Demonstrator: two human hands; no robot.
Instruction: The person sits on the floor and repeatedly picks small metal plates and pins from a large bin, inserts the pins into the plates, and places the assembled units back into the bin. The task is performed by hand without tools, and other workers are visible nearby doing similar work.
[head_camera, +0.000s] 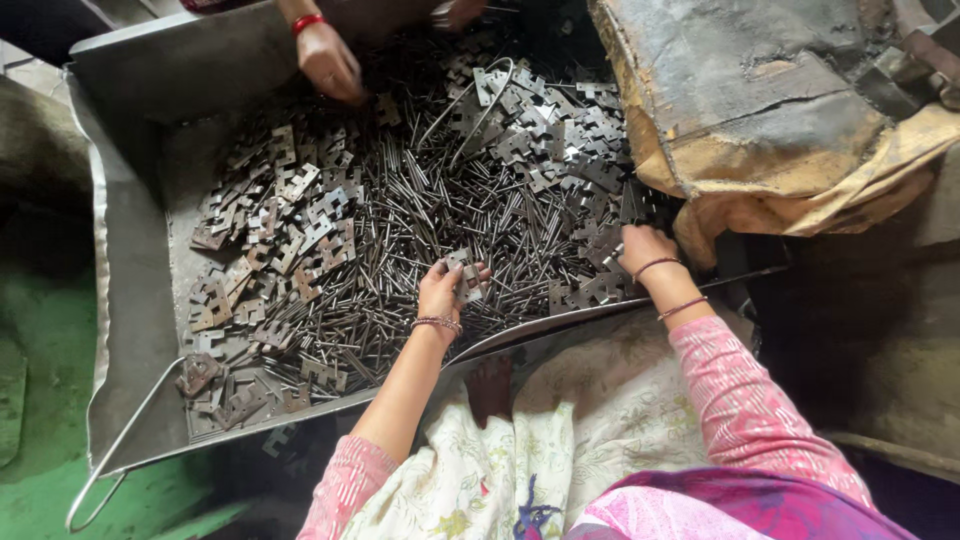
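A big metal tray (130, 300) lies in front of me, heaped with dark hinge leaves (300, 230) and thin metal pins (420, 210). My left hand (447, 288) is near the tray's front edge, closed around a small hinge leaf (466, 272) held above the pins. My right hand (642, 250) rests palm down at the tray's right side, fingers in a pile of hinge leaves (590, 285); whether it grips one is hidden. Both wrists wear thin bangles, and my sleeves are pink.
Another person's hand (330, 62) with a red bangle reaches into the tray's far side. A worn, cracked cushion or sack (760, 110) stands at the right. A wire handle (110, 470) sticks out at the tray's front left. The floor (40, 350) is green.
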